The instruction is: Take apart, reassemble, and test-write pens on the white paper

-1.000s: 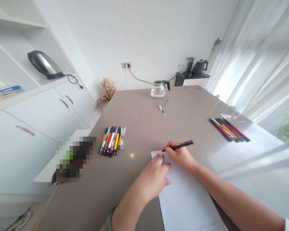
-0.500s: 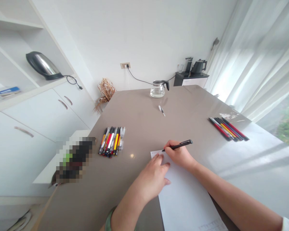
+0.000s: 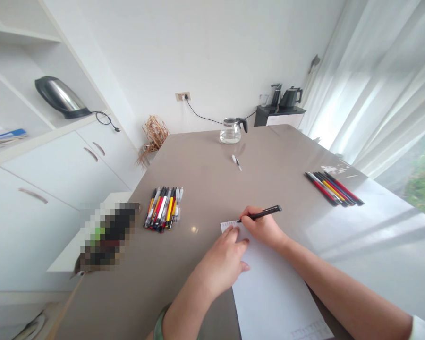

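R hand point(image 3: 265, 229) gripping blk pen point(image 3: 267, 212), tip nr top of wht paper point(image 3: 269, 288), L hand point(image 3: 222, 259) unclenched, palm-down on it

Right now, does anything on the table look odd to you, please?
One pen lies near the jug, apart from the left pens and right pens; pale patches beside the latter may be glare or wear.

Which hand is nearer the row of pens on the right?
Right. The right hand, gripping a black pen, is left of the row of pens and closer to the camera; the left hand, resting on the paper, is farther left.
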A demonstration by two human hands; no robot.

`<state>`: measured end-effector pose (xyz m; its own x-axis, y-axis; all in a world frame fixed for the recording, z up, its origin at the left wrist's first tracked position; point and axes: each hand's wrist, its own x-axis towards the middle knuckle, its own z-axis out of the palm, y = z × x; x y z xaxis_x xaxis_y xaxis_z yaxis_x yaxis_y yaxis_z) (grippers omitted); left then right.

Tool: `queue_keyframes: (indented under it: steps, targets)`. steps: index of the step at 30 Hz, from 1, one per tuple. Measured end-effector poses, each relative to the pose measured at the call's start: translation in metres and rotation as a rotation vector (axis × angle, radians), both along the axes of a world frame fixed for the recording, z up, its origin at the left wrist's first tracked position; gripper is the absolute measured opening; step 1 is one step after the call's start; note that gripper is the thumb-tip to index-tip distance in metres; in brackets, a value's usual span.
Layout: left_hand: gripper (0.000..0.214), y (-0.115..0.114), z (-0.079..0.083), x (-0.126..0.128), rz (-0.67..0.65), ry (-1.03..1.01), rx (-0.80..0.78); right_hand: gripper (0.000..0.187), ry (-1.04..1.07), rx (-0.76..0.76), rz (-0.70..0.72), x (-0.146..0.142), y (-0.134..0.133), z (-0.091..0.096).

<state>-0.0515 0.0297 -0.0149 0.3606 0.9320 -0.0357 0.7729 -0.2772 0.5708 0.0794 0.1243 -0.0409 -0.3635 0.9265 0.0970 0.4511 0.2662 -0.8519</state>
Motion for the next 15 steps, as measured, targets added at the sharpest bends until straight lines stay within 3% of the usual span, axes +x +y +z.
queue_keyframes:
  steps: [15]
  targets:
    - [0.031,0.0001,0.0031,0.0007,0.000,-0.003,-0.011,0.016,-0.016,0.016,0.018,0.0003,-0.0009,0.0024]
